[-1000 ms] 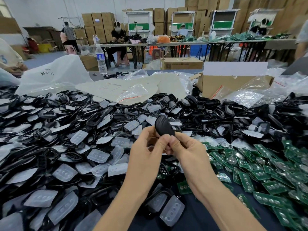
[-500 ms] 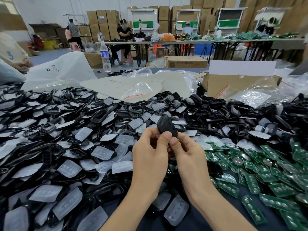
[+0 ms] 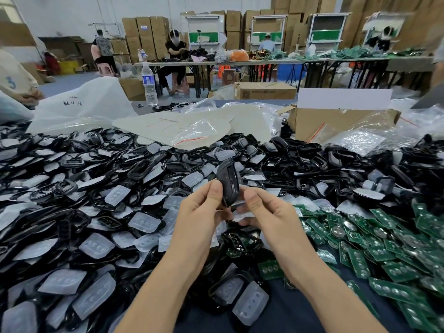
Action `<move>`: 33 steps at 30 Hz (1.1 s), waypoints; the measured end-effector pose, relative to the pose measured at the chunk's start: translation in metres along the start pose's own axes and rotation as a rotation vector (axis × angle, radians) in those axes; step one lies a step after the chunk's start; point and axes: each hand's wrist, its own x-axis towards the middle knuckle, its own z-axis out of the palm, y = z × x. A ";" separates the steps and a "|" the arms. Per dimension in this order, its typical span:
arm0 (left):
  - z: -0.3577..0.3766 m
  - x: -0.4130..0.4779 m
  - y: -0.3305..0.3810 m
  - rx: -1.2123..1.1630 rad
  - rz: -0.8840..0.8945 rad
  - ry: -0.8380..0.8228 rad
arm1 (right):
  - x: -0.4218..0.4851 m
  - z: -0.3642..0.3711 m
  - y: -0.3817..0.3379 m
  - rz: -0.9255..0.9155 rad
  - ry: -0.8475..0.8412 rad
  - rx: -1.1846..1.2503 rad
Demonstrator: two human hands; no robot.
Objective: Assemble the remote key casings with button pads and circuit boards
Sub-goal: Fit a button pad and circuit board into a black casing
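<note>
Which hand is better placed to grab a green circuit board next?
Right: the green circuit boards lie heaped beside the right hand, while the left hand pinches the black plastic key casing.

Table (image 3: 298,316) heaped with parts.
Black casings (image 3: 141,169) and button pads (image 3: 144,222) lie front-left of the cardboard box (image 3: 336,121); green circuit boards (image 3: 384,248) lie in front.

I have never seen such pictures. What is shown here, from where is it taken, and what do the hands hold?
No machine works here: these are a person's two bare hands, filmed by a camera worn on the head, looking forward and down. The table holds heaps of parts: black casings, clear button pads on the left, green circuit boards on the right. The left hand pinches one black key casing; the right hand seems to grip its other edge. Behind stand a cardboard box and a water bottle.
</note>
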 end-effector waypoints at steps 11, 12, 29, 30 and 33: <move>0.007 -0.002 0.000 -0.221 -0.206 -0.057 | 0.007 -0.007 -0.004 0.022 0.007 0.354; 0.008 -0.002 0.000 -0.173 -0.149 -0.018 | 0.008 -0.008 -0.003 0.007 0.027 0.355; 0.000 -0.006 -0.012 0.830 0.687 0.211 | 0.002 0.009 -0.002 0.072 0.046 0.655; 0.000 -0.005 -0.012 0.824 0.694 0.222 | 0.001 0.010 -0.004 0.104 0.024 0.718; 0.001 -0.005 -0.011 0.789 0.671 0.225 | -0.003 0.014 -0.007 0.211 -0.038 0.836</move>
